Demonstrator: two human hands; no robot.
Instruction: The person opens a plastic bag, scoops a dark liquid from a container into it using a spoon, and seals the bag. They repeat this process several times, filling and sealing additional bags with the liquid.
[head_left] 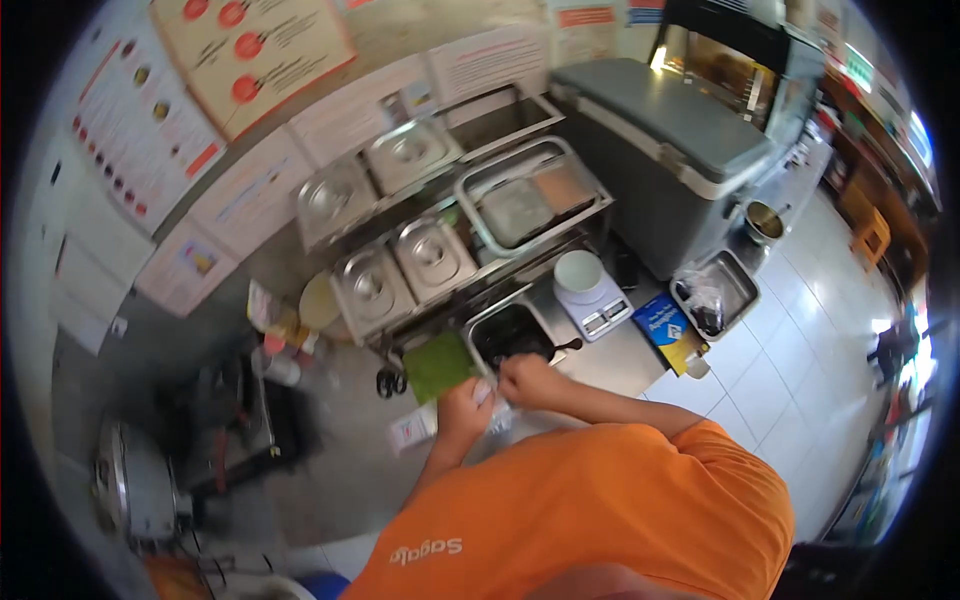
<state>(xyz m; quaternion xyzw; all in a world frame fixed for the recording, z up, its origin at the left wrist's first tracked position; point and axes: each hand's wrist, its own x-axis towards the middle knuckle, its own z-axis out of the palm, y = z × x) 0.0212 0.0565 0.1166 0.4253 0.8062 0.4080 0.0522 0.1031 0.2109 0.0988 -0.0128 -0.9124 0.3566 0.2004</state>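
Observation:
Close together at the counter's front edge, both of my hands are closed. My left hand (463, 410) pinches a clear plastic bag (499, 420), which shows whitish at the fingertips. Knuckles up, my right hand (530, 382) is curled in a fist against the same plastic; what lies inside its fingers is hidden. A green cloth or sheet (437, 366) lies just beyond my left hand. Beyond my right hand is a steel pan (510, 338) with dark contents and a dark handle sticking out. A white printed packet (412, 428) lies left of my left hand.
A kitchen scale (600, 308) carries a white bowl (579, 271). Near it are a blue-yellow box (668, 332) and a steel tray (735, 285) with plastic bags. Lidded steel containers (433, 252) line the back. Black scissors (391, 382) lie left; a grey cooler (660, 130) stands right.

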